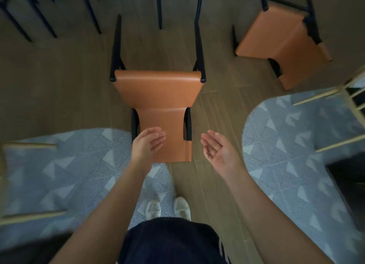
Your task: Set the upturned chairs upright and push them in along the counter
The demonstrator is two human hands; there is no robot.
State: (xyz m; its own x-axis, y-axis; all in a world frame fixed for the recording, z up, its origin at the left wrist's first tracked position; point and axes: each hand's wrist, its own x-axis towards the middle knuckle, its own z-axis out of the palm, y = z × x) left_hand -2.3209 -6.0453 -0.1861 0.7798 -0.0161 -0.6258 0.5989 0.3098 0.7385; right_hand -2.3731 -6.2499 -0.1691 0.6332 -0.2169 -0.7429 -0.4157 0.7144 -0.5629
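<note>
From the head view, a tan-orange leather chair with a thin black metal frame (pixel 160 98) lies tipped over on the brown wood-plank floor (pixel 59 76) straight ahead of the person, its black legs (pixel 116 42) pointing away and its narrower leather end nearest the feet. The left hand (pixel 147 145) hovers over that near end with fingers loosely straight, holding nothing; whether it touches the leather cannot be told. The right hand (pixel 218 151) is spread and empty, palm inward, just beside the chair and apart from it. A second orange leather chair (pixel 280 46) lies overturned well off to the right, and thin dark chair legs (pixel 160 9) stand along the top edge. A grey patterned rug (pixel 79 165) flanks the feet. The chair looks moderately light but awkward; the slung leather is likely smooth and yielding, so it would slide under the palms. The rigid tubes on either side of the narrow end seem the surer hold, one hand per side, pivoting on the far legs
</note>
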